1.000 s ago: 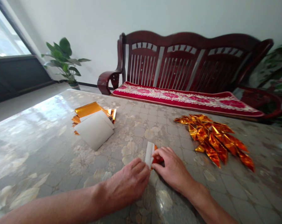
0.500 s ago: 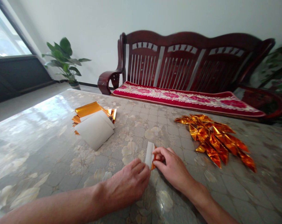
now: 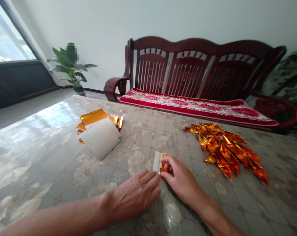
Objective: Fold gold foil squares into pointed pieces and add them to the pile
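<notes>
A small sheet of foil paper (image 3: 158, 160), white on one face and shiny orange-gold on the other, lies partly folded on the table before me. My right hand (image 3: 178, 175) pinches its right, orange side between thumb and fingers. At the near end, my left hand (image 3: 140, 190) is bent over the sheet with its fingers together, holding it at the lower edge; the fingertips are partly hidden. To the left is a loose stack of foil sheets (image 3: 101, 137), some white side up. A pile of folded orange-gold foil pieces (image 3: 224, 147) lies on the right.
The table (image 3: 52, 157) has a glossy floral and tile-patterned cover. Behind it stands a dark red wooden bench (image 3: 190, 68) with a red floral seat cushion (image 3: 187, 104). A potted plant (image 3: 69, 68) is at the back left, and more leaves (image 3: 294, 72) show at the right.
My left hand's fingers have straightened a little and shifted slightly right over the near end. More of the orange side shows beside my right fingers. The stack and pile stay put.
</notes>
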A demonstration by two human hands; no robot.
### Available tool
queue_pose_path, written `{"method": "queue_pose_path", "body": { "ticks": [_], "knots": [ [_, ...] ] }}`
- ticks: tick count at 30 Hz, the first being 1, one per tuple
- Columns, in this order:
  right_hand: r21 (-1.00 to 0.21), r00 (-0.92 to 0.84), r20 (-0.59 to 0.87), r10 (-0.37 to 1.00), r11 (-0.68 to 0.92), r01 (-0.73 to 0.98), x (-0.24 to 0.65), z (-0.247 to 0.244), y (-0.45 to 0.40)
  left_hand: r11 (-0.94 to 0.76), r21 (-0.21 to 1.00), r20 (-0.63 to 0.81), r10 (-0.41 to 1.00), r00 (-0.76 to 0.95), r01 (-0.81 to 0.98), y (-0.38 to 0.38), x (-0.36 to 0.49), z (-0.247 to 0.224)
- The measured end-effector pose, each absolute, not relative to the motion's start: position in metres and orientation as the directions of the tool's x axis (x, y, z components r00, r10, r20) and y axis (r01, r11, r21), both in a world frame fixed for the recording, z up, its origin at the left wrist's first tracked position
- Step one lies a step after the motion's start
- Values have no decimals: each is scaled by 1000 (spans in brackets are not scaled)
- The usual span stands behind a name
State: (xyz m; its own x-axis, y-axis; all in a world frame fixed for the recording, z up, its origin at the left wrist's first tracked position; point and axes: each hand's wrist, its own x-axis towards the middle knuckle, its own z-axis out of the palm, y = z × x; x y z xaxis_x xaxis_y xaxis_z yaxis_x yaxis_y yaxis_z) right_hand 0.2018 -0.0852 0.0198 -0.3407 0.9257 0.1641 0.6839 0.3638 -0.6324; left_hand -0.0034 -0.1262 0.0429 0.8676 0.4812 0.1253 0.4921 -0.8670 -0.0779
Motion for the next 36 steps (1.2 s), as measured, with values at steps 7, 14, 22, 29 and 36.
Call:
{"method": "queue_pose_path", "body": {
  "ticks": [7, 14, 22, 29, 36],
  "knots": [
    [-643, -329, 152, 932, 346, 684, 201, 18, -83, -870, -65, 110, 481, 870, 490, -124, -3, 42],
    [-620, -289, 165, 943, 327, 714, 200, 17, -86, -879, -58, 128, 464, 877, 473, -123, -1, 41],
    [-504, -240, 171, 956, 294, 812, 202, 18, -86, -827, 132, 76, 558, 826, 546, -125, 2, 41],
    [-457, -276, 157, 948, 318, 831, 201, 21, -93, -746, 272, -1, 632, 775, 608, -128, 5, 41],
    [-435, -269, 167, 948, 316, 843, 204, 20, -94, -718, 326, -9, 647, 762, 614, -124, 5, 39]
  ]
}}
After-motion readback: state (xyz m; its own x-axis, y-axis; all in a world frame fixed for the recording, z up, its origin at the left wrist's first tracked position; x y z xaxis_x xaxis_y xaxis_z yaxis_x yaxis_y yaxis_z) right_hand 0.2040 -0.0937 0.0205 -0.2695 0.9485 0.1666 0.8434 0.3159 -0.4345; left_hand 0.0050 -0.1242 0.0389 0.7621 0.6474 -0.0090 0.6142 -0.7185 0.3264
